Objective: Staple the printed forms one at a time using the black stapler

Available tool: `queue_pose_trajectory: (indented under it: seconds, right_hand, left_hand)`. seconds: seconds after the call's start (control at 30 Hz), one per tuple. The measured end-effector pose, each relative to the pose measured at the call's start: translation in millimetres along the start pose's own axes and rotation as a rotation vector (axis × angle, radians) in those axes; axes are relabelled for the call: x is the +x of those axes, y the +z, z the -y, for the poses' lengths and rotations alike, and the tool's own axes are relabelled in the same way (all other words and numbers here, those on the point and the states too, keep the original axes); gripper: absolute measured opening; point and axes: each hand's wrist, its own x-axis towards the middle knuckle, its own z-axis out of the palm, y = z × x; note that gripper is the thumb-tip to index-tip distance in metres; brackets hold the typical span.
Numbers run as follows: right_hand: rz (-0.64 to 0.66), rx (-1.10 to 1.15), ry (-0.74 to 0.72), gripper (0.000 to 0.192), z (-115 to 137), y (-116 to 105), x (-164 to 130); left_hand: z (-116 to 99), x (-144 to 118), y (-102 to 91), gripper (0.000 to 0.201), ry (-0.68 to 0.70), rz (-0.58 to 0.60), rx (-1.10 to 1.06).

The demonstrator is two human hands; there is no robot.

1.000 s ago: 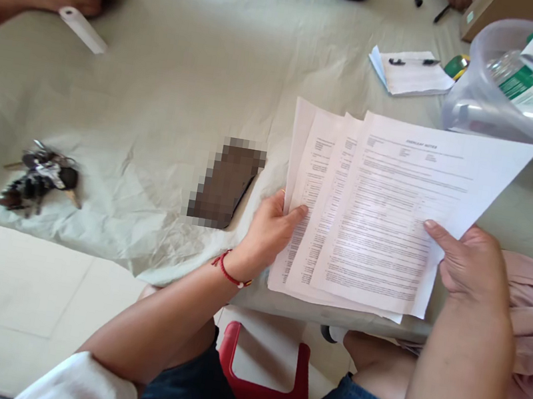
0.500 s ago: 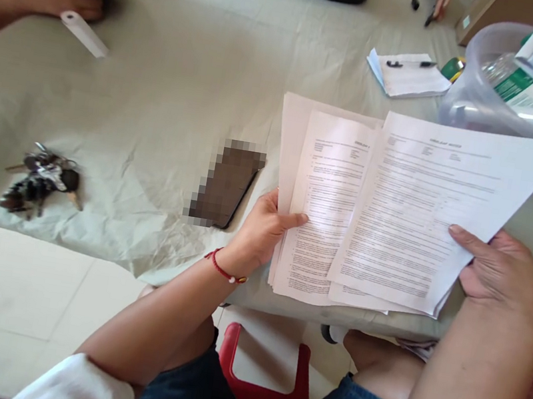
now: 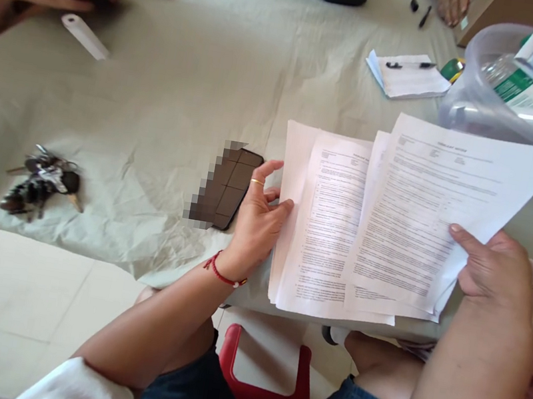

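Printed sheets (image 3: 394, 226), thin, limp and fanned, are lying at centre right over the cloth-draped table (image 3: 171, 97). Right hand (image 3: 497, 273) is pinching the top sheet, thumb closed over it; left hand (image 3: 256, 218) is resting half-open against the stack's edge, gripping nothing. Lower sheets, smooth and loose, could be slipping off the near edge.

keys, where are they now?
Head view, far left: the keys lie on the cloth near its front edge, left of the phone and the left hand.
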Motion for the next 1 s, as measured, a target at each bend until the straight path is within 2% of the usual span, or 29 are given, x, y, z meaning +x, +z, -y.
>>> queue_pose_trajectory:
  seconds: [0.1,0.17,0.3,0.47,0.57,0.77,0.93,1.0]
  right_hand:
    - [0.011,-0.021,0.014,0.037,-2,-1,1]
    - [0.025,-0.036,0.033,0.037,-4,-2,2]
    - [0.056,-0.057,0.041,0.043,-7,-4,3]
    - [0.087,-0.062,0.065,0.053,-12,-6,5]
    - [0.127,-0.061,0.087,0.058,-11,-2,2]
    - [0.163,-0.063,0.140,0.059,-6,7,-5]
    - [0.105,0.000,0.112,0.057,-2,3,-3]
    - [0.079,0.014,0.109,0.056,0,1,-3]
  left_hand:
    - [2,3,0.1,0.016,-0.026,-0.020,0.086]
    - [2,5,0.6,0.001,-0.093,-0.030,0.123]
    - [-3,4,2.2,0.017,-0.199,-0.017,0.125]
    - [-7,-1,4.5,0.045,-0.208,0.171,0.054]
    - [-8,-3,5.6,0.041,-0.232,0.256,0.078]
    - [-4,-2,7.4,0.029,-0.302,0.237,0.201]
    - [2,-5,10.3,0.015,-0.346,0.252,-0.027]
    - [3,-7,11.4,0.018,-0.396,0.293,-0.092]
